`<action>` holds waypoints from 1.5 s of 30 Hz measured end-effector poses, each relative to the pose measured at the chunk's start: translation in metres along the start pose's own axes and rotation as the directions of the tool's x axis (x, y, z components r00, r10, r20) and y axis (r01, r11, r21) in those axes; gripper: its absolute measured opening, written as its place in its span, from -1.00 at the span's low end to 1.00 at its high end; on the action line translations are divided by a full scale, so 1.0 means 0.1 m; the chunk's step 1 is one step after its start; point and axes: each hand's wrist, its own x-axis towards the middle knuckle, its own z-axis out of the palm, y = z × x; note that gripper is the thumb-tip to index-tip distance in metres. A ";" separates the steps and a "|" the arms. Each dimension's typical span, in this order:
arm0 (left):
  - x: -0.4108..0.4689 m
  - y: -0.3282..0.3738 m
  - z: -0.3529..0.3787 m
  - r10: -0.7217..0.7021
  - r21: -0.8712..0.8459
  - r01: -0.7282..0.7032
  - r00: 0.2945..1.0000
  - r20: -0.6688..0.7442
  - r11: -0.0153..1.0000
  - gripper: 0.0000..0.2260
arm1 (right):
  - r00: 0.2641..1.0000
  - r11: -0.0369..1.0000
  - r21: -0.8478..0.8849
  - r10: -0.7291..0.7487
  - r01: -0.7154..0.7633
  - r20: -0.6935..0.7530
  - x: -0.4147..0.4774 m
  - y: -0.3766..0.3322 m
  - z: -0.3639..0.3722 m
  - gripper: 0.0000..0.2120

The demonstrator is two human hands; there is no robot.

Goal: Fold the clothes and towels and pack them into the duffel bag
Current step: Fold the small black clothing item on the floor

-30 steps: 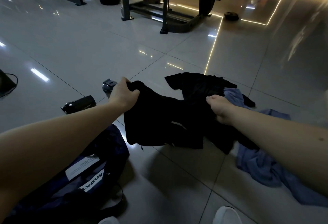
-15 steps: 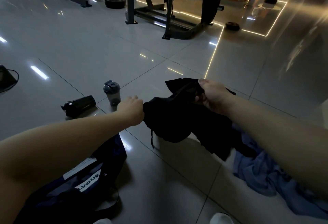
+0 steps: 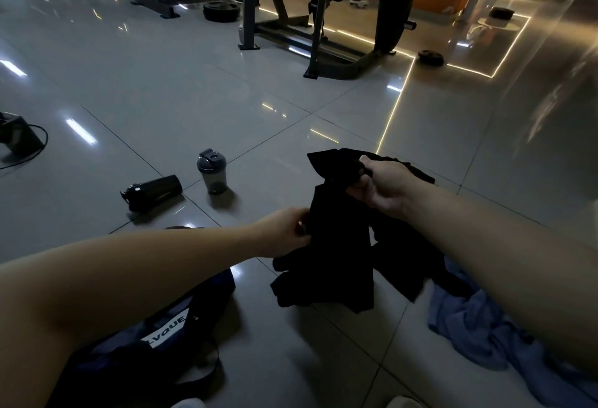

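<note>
Bunched black garment (image 3: 339, 245) aloft, blue cloth (image 3: 469, 320) crumpled — duffel bag (image 3: 181, 307) slumped

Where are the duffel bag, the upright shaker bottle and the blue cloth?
duffel bag (image 3: 166, 330): head view, white label.
shaker bottle (image 3: 211, 161): head view, grey lid.
blue cloth (image 3: 469, 323): head view, crumpled middle.

Duffel bag (image 3: 155, 352): mostly under left forearm; label shows only "LVQUE", its start covered; bottom cut by frame edge.
Black garment (image 3: 336, 262): too dark to tell type or folds; right part behind right forearm.
Blue cloth (image 3: 469, 326): partly under garment & forearm; runs off bottom-right edge.
Left hand (image 3: 281, 233): fingertips lost against the cloth.
Dark obj w/ cable (image 3: 16, 135): cut by left edge, can't ID.
White shoe tips (image 3: 403, 402): cut by bottom edge.
Gym rack (image 3: 323, 19): top cropped.
Right wall (image 3: 550, 100): blurred.
</note>
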 end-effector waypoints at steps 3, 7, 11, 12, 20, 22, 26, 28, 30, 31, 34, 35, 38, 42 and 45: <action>0.08 0.01 -0.02 0.009 0.085 -0.003 0.998 -0.067 0.996 -0.88 | 0.996 0.996 -0.046 0.076 -0.074 0.041 0.01 -0.02 -0.05 -0.68; 0.11 -0.02 -0.18 0.019 -0.022 -0.020 0.999 -0.046 1.000 -0.83 | 0.996 0.962 -0.257 0.092 -0.088 0.003 0.02 -0.06 -0.18 -0.64; 0.06 0.00 -0.37 0.054 -0.188 -0.059 0.998 -0.032 0.980 -0.83 | 0.999 0.930 -0.365 0.049 -0.050 -0.013 -0.03 -0.08 -0.34 -0.60; 0.07 0.01 -0.41 0.047 -0.227 -0.058 0.997 -0.055 0.972 -0.86 | 0.998 0.922 -0.383 0.054 -0.057 -0.019 -0.04 -0.07 -0.40 -0.64; 0.14 0.25 -0.44 -0.037 -0.249 -0.009 0.983 -0.181 0.968 -0.80 | 0.967 0.964 -0.240 0.053 -0.115 -0.248 0.02 0.08 -0.45 -0.83; 0.17 0.27 -0.43 -0.063 -0.237 0.011 0.975 -0.212 0.971 -0.80 | 0.977 0.971 -0.205 0.078 -0.119 -0.198 0.03 0.12 -0.40 -0.70; 0.15 0.29 -0.45 -0.079 -0.240 0.033 0.980 -0.184 0.970 -0.82 | 0.957 0.811 -0.585 -0.176 0.010 -0.228 -0.01 0.28 -0.32 -0.67; 0.13 0.31 -0.42 -0.088 -0.251 0.043 0.982 -0.170 0.967 -0.84 | 0.882 0.587 -0.781 -0.460 0.213 -0.105 -0.02 0.38 -0.27 -0.79; 0.13 0.33 -0.37 -0.105 -0.282 0.054 0.980 -0.169 0.958 -0.85 | 0.899 0.494 -0.788 -0.407 0.367 0.164 -0.03 0.47 -0.22 -0.76; 0.13 0.33 -0.35 -0.112 -0.299 0.058 0.979 -0.168 0.953 -0.85 | 0.912 0.475 -0.786 -0.306 0.396 0.274 -0.05 0.52 -0.19 -0.67; 0.15 0.31 -0.29 -0.136 -0.351 0.070 0.977 -0.166 0.934 -0.83 | 0.919 0.366 -0.843 -0.165 0.394 0.357 0.00 0.65 -0.14 -0.60; 0.16 0.30 -0.28 -0.147 -0.374 0.077 0.975 -0.164 0.924 -0.82 | 0.920 0.349 -0.852 -0.199 0.389 0.338 0.02 0.68 -0.13 -0.69; 0.15 0.26 -0.25 -0.196 -0.445 0.106 0.967 -0.162 0.889 -0.79 | 0.935 0.438 -0.837 -0.276 0.329 0.224 0.06 0.70 -0.13 -0.92; 0.13 0.29 -0.24 -0.226 -0.413 0.124 0.952 -0.208 0.902 -0.79 | 0.974 0.649 -0.733 -0.062 0.205 0.217 0.03 0.70 -0.13 -0.75; 0.13 0.32 -0.24 -0.212 -0.395 0.115 0.954 -0.213 0.911 -0.78 | 0.960 0.530 -0.804 -0.075 0.269 0.271 0.02 0.75 -0.12 -0.72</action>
